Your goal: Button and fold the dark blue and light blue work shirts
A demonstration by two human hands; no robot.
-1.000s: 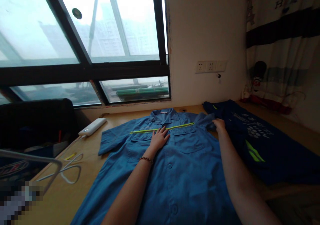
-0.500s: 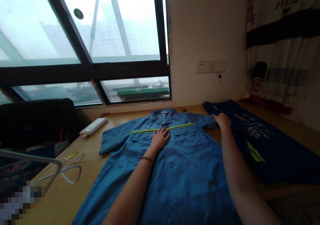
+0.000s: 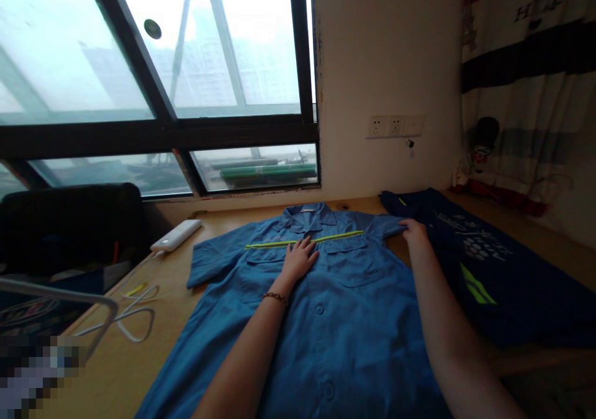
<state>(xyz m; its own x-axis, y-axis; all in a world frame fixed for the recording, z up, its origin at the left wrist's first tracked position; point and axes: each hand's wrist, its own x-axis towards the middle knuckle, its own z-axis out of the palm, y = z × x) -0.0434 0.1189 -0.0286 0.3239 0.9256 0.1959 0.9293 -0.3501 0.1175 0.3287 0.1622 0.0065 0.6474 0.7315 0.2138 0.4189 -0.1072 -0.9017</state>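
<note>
A blue short-sleeved work shirt (image 3: 358, 319) lies front up, its collar toward the window and a yellow-green stripe across the chest. My left hand (image 3: 299, 261) rests flat on the chest beside the button placket, fingers spread. Out at the right-hand sleeve (image 3: 384, 223), my right hand (image 3: 415, 231) pinches the cuff edge between thumb and fingers. The other sleeve (image 3: 216, 257) lies spread out on the left.
Dark navy garments (image 3: 516, 282) with printed lettering and a yellow-green patch lie to the right on the wooden table (image 3: 112, 369). On the left are a white power bank (image 3: 177, 235) and a looped white cable (image 3: 148, 326). A window and wall stand behind.
My right hand has drawn the sleeve end slightly, and the sleeve now lies flatter and straighter. My left hand stays in place on the chest.
</note>
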